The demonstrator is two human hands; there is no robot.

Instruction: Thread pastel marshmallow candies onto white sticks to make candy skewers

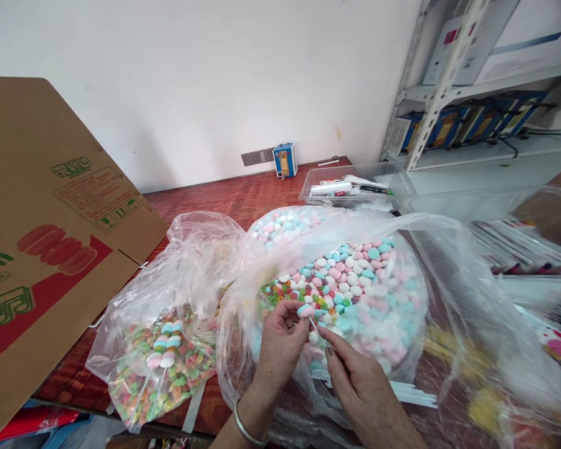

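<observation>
Between its thumb and fingers, my left hand (283, 343) pinches a pink, white and blue marshmallow (305, 310). My right hand (362, 380) grips a thin white stick (315, 327), whose upper end meets the marshmallow; how deep it goes in cannot be seen. Both hands are over a large clear bag of pastel marshmallows (355, 277), with colourful gummy rings (292, 293) lying among them. More white sticks (411, 394) lie beside my right hand. To the left, two candy skewers (167, 344) rest on a clear bag of gummy rings (121, 374).
A big cardboard box (42, 249) stands on the left. Behind the bags are a clear plastic tray (308, 187) with pens and tubes and a small blue device (285, 160). White metal shelving (434, 118) and stacked printed packets (523, 249) are on the right.
</observation>
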